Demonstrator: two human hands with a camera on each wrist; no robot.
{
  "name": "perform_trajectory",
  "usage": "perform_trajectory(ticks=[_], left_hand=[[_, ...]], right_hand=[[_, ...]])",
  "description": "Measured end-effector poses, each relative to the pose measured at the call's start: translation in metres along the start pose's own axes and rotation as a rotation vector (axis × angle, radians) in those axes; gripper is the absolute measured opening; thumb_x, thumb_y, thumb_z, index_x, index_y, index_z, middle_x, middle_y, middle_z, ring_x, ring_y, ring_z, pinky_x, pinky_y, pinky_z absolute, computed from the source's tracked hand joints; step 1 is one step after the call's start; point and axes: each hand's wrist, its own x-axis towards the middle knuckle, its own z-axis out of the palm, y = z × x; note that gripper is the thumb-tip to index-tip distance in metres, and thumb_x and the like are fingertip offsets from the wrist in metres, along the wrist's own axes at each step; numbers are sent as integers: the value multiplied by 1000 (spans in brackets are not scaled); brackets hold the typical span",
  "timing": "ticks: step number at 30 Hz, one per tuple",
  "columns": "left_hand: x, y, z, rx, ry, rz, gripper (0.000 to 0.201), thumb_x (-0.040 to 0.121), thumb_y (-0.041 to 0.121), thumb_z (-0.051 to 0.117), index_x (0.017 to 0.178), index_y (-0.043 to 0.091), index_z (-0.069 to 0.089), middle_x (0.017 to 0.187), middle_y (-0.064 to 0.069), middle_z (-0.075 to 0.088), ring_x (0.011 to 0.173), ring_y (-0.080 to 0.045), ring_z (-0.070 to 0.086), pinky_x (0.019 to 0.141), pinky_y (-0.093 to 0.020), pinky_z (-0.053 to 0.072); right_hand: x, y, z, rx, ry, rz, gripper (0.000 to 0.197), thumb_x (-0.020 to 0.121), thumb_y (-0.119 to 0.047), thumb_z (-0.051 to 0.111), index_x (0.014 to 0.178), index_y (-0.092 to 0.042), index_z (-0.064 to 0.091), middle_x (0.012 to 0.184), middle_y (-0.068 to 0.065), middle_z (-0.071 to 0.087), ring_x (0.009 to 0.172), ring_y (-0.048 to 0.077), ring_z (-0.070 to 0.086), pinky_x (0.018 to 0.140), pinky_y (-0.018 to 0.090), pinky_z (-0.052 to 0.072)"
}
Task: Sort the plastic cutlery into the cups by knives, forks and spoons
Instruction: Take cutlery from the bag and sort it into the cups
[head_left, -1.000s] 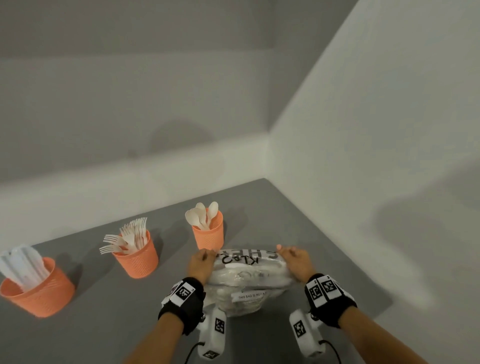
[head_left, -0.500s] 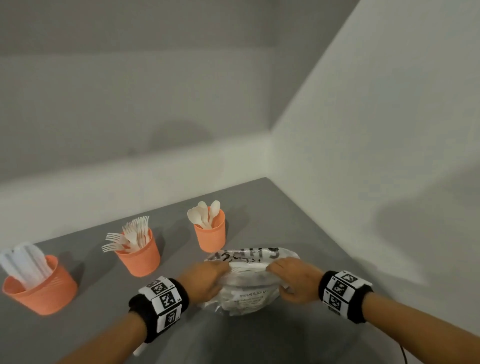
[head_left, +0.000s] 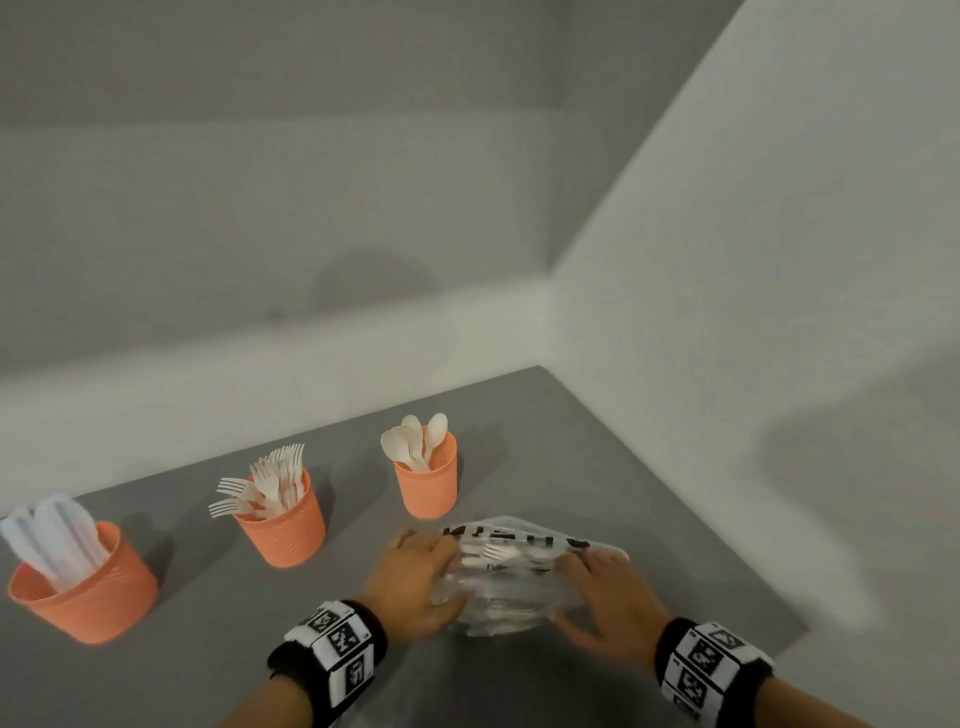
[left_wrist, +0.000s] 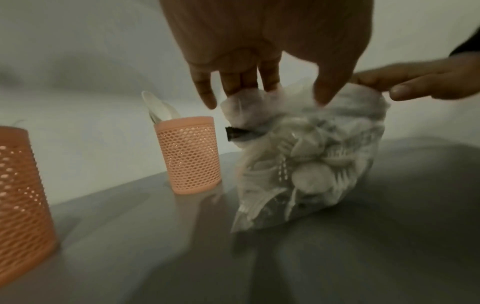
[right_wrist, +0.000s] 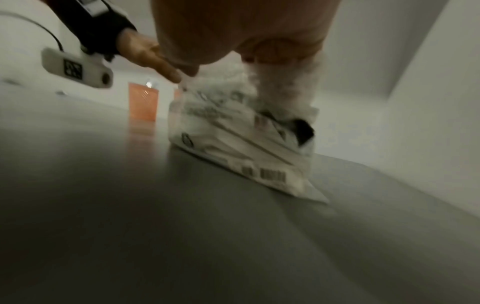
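Since a second ago we have tilted the bag up, near the desk's right edge. Our left hand and right hand pinch its top. Opening it seems the step; next, pull the mouth apart.

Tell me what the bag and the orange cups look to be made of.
Bag: thin clear plastic film, glossy; it crumples under the left hand and right hand, cutlery showing through. Spoon cup: probably moulded matte plastic, with a honeycomb mesh wall.
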Motion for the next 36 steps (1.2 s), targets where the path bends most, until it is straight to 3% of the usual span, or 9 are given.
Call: perform_trajectory(ticks=[3,5,7,10,12,15,20,25,36], left_hand=[[-1,4,-2,-117,75,-162,40,79,62,31,74,27,50,68,10,53,67,-10,50,74,-14,31],[4,5,4,-68,186,-243,40,82,52,37,69,21,59,70,4,56,69,-17,54,64,-22,37],[10,12,5,-42,177,-405,31,82,44,47,77,20,66,90,0,56,89,-22,53,75,-33,45],[13,18,8,-201,-55,-673,32,82,38,59,109,20,60,122,-5,41,117,-25,43,98,-31,36],[14,22,5,-402,-179,-759,45,82,28,61,123,16,48,120,-6,45,101,-22,53,81,-26,47],[21,24,5,-584,-202,-742,55,81,8,57,133,12,38,107,-6,51,80,-19,58,54,-18,47],[35,32,2,-471,-62,-544,54,84,7,57,136,13,42,136,-8,44,128,-26,43,107,-29,33],[50,43,-2,-417,4,-501,47,86,0,50,132,7,46,136,-14,40,126,-27,41,102,-22,30],[45,39,-9,-338,-145,-520,60,83,-8,48,139,10,35,133,-13,39,124,-28,42,102,-27,34]], right_hand=[[12,-9,2,-14,11,41,46,95,-50,26,70,-29,59,65,-14,61,53,5,57,49,17,47],[31,-16,2,38,46,102,43,95,-34,33,62,-25,59,61,-11,59,50,6,56,50,15,44],[48,-19,0,59,48,144,30,85,-24,41,66,-19,62,67,-5,62,56,9,60,58,14,45],[66,-16,2,86,-250,218,33,89,-22,42,115,-16,62,119,2,61,112,17,56,100,29,41],[72,-17,0,124,-438,200,51,86,-27,49,136,-20,44,140,0,47,131,19,41,112,32,31],[76,-17,-2,94,-559,191,68,82,-36,56,142,-19,30,147,1,39,135,19,36,113,32,30],[69,-10,8,138,-611,325,102,66,-67,55,147,-17,18,147,0,34,139,22,28,116,38,23],[64,-6,-6,38,-518,444,68,84,-51,55,137,-11,38,139,8,47,129,24,43,108,32,33],[77,-2,-3,179,-517,420,73,72,-46,72,130,-15,42,135,7,47,123,26,45,105,34,36]])
